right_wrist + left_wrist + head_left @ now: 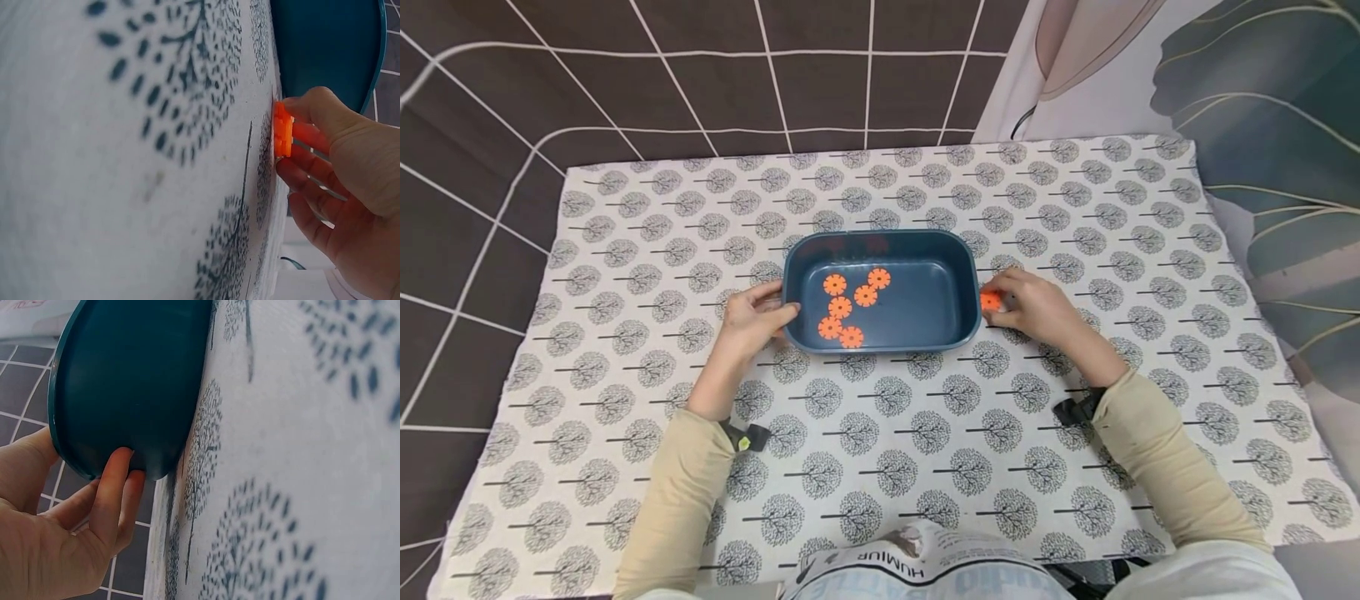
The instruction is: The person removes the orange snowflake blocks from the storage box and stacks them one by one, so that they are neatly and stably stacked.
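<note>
Nearest, at 6 o'clock from the basin, is a person's printed shirt [917, 571], with a tan sleeve [681, 500] running up at 7 and another at 5, each ending in a black wrist strap [1078, 408]. The tree-print cloth [895, 433] spreads beneath everything. At 9 o'clock on the dark blue basin [921, 304], the left hand [751, 319] grips the end wall, thumb over the rim and fingers against the outside. At 3 o'clock, just outside the opposite end, the right hand [1030, 304] pinches an orange stack [284, 130] between thumb and fingers, low by the cloth; how many layers it has I cannot tell. Inside the basin, six orange notched discs [840, 307] lie flat, strung between 7 and 12 o'clock from its middle, some touching or overlapping. Beyond the cloth, a dark wall [820, 92] with white grid lines runs from 9 to 12, and a leaf-patterned curtain [1101, 50] hangs from 1 to 3.
</note>
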`<state>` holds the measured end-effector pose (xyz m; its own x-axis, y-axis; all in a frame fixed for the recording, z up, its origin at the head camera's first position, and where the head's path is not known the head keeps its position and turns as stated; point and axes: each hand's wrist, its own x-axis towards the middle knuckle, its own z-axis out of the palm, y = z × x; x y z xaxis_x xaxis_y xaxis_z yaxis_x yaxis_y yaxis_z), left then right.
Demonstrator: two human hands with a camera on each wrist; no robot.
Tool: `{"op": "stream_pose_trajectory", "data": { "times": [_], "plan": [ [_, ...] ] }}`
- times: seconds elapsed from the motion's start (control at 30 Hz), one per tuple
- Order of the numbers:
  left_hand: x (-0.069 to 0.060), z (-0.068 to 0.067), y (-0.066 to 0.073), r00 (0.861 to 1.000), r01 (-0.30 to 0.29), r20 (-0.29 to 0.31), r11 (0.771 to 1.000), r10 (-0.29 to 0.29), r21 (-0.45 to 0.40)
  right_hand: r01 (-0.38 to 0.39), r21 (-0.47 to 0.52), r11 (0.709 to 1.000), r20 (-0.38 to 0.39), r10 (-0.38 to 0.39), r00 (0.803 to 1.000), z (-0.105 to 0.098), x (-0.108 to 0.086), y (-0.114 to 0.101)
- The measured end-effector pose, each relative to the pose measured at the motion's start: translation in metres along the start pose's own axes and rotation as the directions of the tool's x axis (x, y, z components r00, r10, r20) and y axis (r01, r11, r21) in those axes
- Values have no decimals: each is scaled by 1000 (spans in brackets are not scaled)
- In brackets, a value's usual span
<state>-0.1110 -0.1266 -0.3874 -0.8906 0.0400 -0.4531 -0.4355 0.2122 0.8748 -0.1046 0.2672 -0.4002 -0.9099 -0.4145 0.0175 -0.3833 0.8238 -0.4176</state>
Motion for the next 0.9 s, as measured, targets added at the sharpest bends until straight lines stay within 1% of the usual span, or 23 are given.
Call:
{"op": "stream_pose_trajectory", "data": {
  "times": [0.2,0.4,0.6,0.77,0.9],
  "plan": [
    [-1,0,0,1000,-9,2,1000,9,-10,16,7,1000,-21,-16,1000,0,0,0],
    [-1,-1,0,1000,5,-2,1000,-5,-24,33,16,999,-49,-32,998,-2,-2,1],
    [-1,-1,0,1000,-2,-10,1000,2,-10,38,21,999,-80,-36,996,-9,-2,-3],
    [-1,0,1,1000,-2,-14,1000,2,4,28,28,999,-116,-24,993,-15,-1,-9],
    [0,1,1,1000,1,-8,1000,-1,-3,34,34,999,-171,-27,985,-20,0,-14]
  ]
}}
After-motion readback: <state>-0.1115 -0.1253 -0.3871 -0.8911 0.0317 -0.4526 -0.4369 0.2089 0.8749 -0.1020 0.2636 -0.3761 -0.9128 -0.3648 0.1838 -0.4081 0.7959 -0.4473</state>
